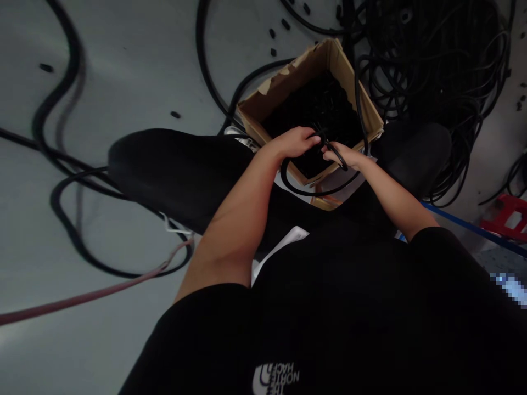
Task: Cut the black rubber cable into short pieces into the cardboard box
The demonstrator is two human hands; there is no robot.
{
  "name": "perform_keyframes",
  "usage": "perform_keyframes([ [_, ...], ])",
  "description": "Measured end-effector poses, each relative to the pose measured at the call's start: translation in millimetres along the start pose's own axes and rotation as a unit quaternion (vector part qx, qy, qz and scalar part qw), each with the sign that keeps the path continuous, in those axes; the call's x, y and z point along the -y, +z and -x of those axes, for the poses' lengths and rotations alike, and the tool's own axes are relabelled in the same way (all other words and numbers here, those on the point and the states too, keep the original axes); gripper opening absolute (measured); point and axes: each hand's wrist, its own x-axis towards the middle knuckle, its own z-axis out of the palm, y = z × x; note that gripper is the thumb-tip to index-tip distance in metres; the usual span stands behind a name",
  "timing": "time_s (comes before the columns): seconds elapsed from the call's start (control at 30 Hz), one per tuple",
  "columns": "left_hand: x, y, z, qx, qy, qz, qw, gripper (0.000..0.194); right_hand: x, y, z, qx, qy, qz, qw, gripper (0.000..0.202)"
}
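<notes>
Glossy black cable [341,159], smooth and looped, pinched in left hand [300,141] and right hand [345,156]

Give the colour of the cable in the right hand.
Cable: black, glossy where light catches it. Best seen in the head view.

Grey floor [123,93] with looping black cable [75,52], a dark tangle [440,66], small pieces [175,114], a pinkish hose [82,298].

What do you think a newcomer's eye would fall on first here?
Probably the torn cardboard box between the knees, with the left hand and right hand holding a black cable over it. Next might come the big cable tangle at upper right, then the bright red object at the right edge.
</notes>
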Motion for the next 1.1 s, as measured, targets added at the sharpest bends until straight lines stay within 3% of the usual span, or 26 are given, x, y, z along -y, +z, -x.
perform_keyframes([
  [0.2,11,6.1,-5,0.004,0.001,-0.019,1.0,0.036,-8,-6,-8,0.001,0.001,0.036,0.999,0.046],
  [0.4,12,12.2,-10,-0.015,-0.037,-0.054,0.998,0.036,-14,-9,-15,-0.012,-0.013,0.052,0.998,0.038],
  [0.7,13,10.2,-6,0.002,-0.022,-0.058,0.998,0.04,-9,-9,-13,-0.024,0.011,0.046,0.999,0.057],
  [0.93,-2,0.1,0,0.033,-0.078,-0.15,0.985,0.051,-16,-6,-18,-0.072,0.015,0.05,0.996,0.063],
  [1.1,-6,-1.3,2,0.043,-0.082,-0.159,0.983,0.056,-13,-5,-14,-0.088,0.007,0.111,0.99,0.054],
])
